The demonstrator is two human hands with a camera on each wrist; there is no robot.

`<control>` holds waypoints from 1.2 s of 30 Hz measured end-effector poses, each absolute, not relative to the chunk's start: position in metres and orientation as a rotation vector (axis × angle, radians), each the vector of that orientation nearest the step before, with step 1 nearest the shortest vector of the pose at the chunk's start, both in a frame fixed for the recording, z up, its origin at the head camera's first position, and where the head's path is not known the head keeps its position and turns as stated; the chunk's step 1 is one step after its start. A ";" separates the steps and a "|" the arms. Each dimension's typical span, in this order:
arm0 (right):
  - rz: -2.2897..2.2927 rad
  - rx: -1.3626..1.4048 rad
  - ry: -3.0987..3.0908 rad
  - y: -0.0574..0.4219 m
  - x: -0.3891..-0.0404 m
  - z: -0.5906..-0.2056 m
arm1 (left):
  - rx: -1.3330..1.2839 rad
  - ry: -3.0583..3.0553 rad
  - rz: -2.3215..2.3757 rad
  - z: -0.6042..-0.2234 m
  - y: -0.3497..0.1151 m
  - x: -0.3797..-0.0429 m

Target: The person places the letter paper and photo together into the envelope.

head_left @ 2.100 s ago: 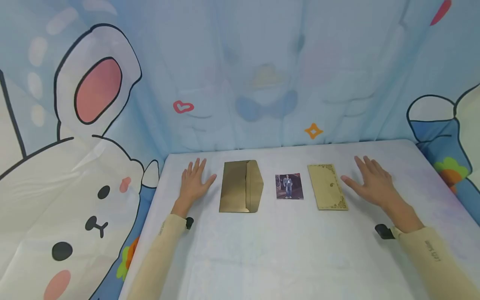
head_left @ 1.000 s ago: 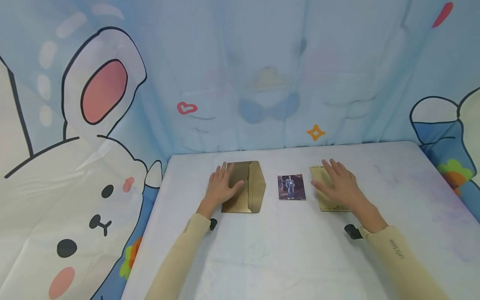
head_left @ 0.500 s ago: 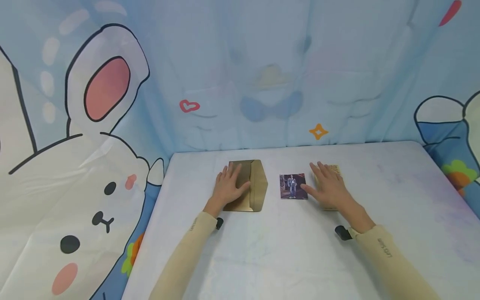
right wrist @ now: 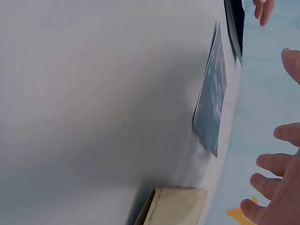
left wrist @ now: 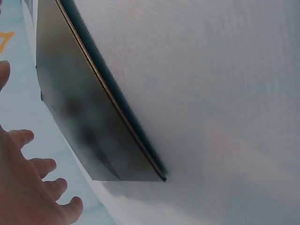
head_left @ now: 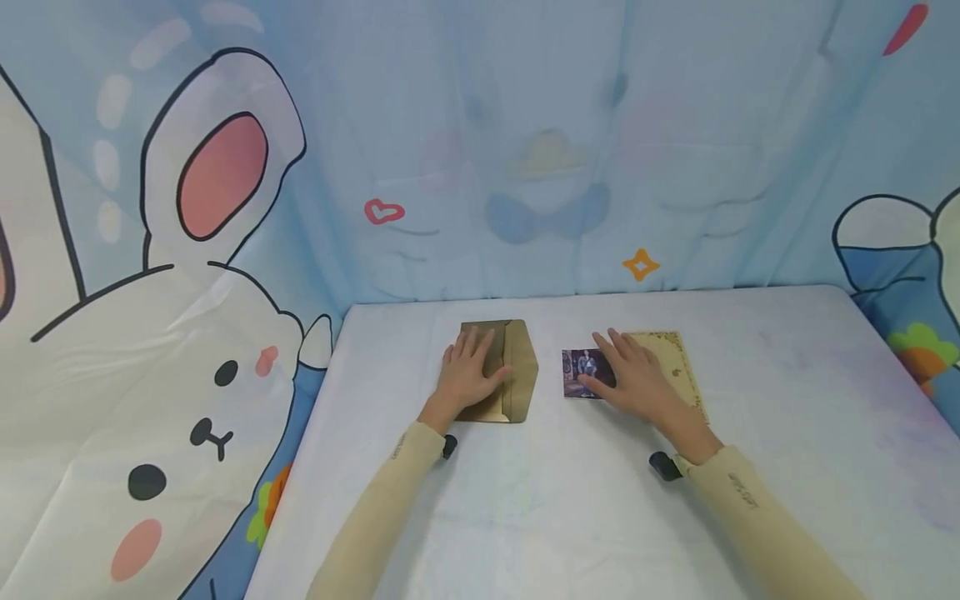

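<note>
A gold envelope [head_left: 517, 383] with its pointed flap toward the right lies on the white table. My left hand [head_left: 462, 382] hovers over the envelope's left part, fingers spread, and in the left wrist view a gap shows between the hand and the envelope [left wrist: 89, 122]. My right hand [head_left: 630, 379] is held above the right part of a small photo [head_left: 573, 379] of a standing figure, partly covering it. Just right of that hand lies a cream card [head_left: 678, 367] with an ornamental border. Fingers are extended in the right wrist view, apart from the photo [right wrist: 212, 96] and the card [right wrist: 178, 206]. Both hands hold nothing.
The table [head_left: 525, 517] is covered with a white cloth. Behind it hangs a light blue curtain [head_left: 465, 125] with cartoon prints, and a large printed rabbit [head_left: 225, 317] fills the left side.
Both hands have moved inward: the left from beside the envelope to over it, the right leftward from beyond the card, across it, to over the photo. The envelope, photo and card stay in place.
</note>
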State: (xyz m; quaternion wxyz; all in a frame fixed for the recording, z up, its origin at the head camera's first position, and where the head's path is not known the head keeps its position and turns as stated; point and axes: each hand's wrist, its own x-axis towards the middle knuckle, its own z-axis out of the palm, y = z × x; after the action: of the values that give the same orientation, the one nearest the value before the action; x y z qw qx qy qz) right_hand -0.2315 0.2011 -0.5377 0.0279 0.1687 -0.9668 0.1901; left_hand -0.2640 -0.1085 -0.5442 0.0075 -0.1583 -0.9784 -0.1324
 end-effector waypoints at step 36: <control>0.383 0.837 -3.058 0.103 -0.249 -0.544 | -0.638 -3.190 -0.397 -0.543 -0.109 -0.262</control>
State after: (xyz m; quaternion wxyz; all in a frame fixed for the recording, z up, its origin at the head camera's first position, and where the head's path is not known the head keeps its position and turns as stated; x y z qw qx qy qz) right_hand -0.2494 0.1033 -0.5444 -0.0258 0.2619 -0.9573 0.1198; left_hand -0.2625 -0.1090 -0.5429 -0.0681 -0.1943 -0.9711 -0.1210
